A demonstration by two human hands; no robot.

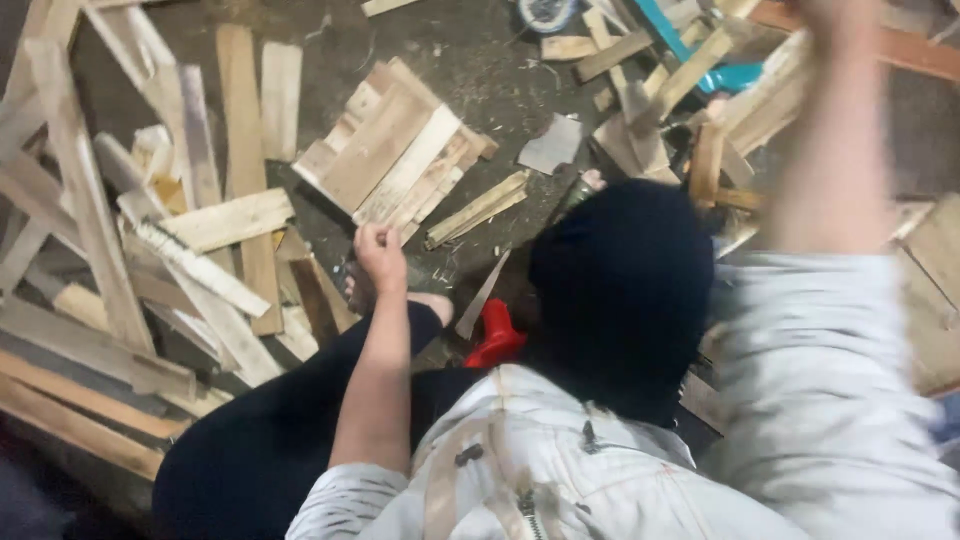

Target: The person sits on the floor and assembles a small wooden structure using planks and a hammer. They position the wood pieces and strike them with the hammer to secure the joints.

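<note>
Down on the dirt floor, the person's left hand is curled in a fist around something small and dark that cannot be made out, just near a stack of short planks. Far right, the right hand is raised and blurred at the frame edge, its fingers impossible to read. A red object lies near the knee.
</note>
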